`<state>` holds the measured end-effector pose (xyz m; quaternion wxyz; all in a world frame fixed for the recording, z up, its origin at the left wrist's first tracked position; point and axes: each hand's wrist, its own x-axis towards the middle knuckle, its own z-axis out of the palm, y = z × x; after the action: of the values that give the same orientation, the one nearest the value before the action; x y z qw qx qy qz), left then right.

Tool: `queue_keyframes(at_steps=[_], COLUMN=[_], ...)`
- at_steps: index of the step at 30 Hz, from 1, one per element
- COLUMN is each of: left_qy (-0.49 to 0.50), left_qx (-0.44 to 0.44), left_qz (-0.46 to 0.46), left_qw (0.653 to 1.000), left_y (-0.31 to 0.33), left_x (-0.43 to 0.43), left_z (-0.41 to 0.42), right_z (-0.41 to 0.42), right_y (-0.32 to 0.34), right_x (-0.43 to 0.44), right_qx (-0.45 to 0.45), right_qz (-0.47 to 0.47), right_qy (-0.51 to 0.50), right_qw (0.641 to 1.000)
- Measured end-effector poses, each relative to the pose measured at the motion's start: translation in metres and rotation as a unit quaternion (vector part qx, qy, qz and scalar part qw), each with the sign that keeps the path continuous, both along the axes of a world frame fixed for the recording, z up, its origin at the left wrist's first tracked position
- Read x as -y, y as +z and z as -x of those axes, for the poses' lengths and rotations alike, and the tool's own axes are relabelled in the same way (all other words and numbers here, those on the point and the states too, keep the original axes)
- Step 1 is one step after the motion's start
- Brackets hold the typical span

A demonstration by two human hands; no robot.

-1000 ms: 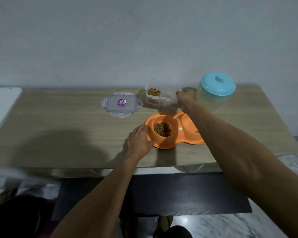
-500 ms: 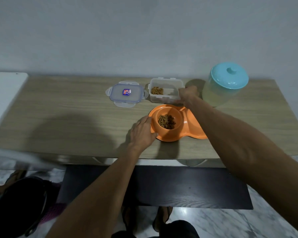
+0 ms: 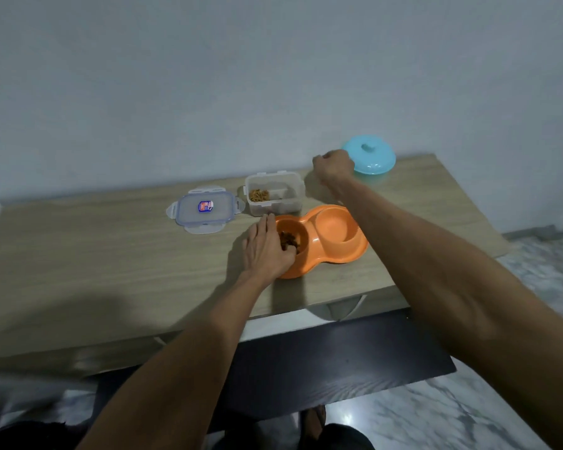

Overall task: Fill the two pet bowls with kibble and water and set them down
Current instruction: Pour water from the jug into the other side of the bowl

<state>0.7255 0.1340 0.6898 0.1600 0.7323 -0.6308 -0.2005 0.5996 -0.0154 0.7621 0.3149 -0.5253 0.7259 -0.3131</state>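
Head view, left to right: the container lid [image 3: 205,209] lies flat left of the left hand [image 3: 267,248], which rests open-fingered against the orange double bowl [image 3: 322,240], kibble [image 3: 288,239] at its thumb. Beyond sits the kibble container [image 3: 273,196], just released. The right hand [image 3: 333,167] has moved on, curled loosely beside the teal-lidded jug [image 3: 369,154]; water seems next.

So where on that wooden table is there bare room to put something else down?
The wooden table is bare across its left half, left of the clear snap-lock lid. Another free strip runs right of the orange double pet bowl. The back middle is crowded: lid, clear kibble container, bowl, both hands.
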Motion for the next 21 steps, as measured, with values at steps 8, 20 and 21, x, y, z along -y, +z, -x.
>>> queue_keyframes(at_steps=[8, 20, 21], left_qy=[-0.079, 0.000, 0.004], left_qx=[0.016, 0.101, 0.100], left_qz=[0.001, -0.014, -0.018], left_qw=[0.997, 0.995, 0.995], left_y=[0.008, -0.020, -0.022], left_x=[0.019, 0.043, 0.042], left_z=[0.055, 0.104, 0.105], right_z=[0.065, 0.163, 0.166], right_y=[0.048, 0.004, -0.002], right_x=[0.015, 0.083, 0.086], right_qx=[0.027, 0.072, 0.094], right_qz=[0.124, 0.066, 0.052], right_qy=[-0.036, -0.036, -0.040], right_qw=[0.991, 0.995, 0.993])
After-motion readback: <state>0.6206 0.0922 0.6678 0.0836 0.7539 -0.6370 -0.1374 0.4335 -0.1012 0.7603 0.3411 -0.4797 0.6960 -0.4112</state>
